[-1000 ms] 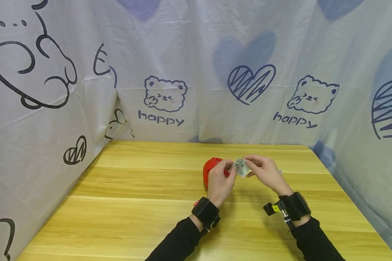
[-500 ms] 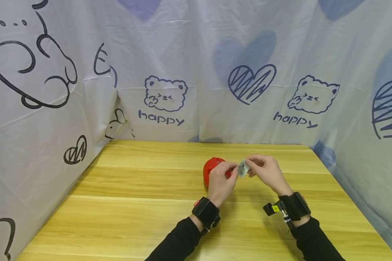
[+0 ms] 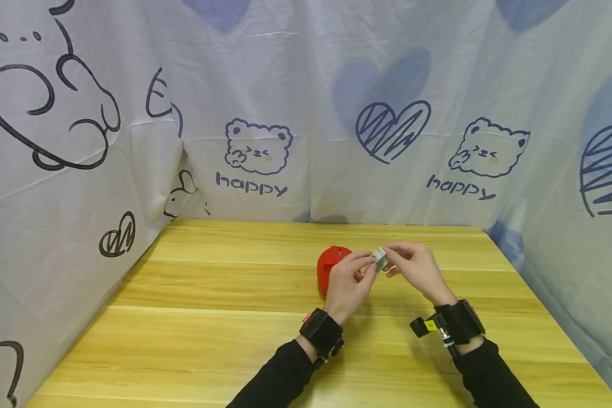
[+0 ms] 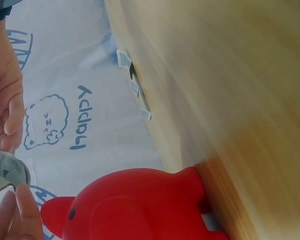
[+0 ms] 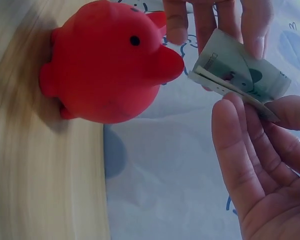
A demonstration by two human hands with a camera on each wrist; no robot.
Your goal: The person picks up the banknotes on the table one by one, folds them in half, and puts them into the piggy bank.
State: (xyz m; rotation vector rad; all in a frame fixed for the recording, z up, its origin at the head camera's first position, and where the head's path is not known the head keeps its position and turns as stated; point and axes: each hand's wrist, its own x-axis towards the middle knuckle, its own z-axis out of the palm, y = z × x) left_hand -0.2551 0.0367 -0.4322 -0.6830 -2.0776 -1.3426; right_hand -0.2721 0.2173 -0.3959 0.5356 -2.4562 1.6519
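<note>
A greenish banknote (image 5: 232, 67), folded over into a small packet, is held in the air between both hands. My left hand (image 3: 348, 288) pinches one side of it, the thumb in front and fingers behind in the right wrist view. My right hand (image 3: 419, 271) grips the other side between thumb and fingers. Close behind the left hand stands a red piggy bank (image 3: 330, 266) on the table, partly covered by that hand in the head view. A slot shows on its top. In the right wrist view its snout points toward the note.
Several more pieces of paper that look like folded notes (image 4: 124, 59) lie on the table past the right hand, mostly hidden by it in the head view. The wooden table (image 3: 199, 340) ends at a printed cloth curtain (image 3: 326, 187) at the back and sides.
The banknote, spread wider a second ago, is now folded smaller between the fingers. The left hand has shifted slightly right, toward the right hand; the piggy bank has stayed put.
</note>
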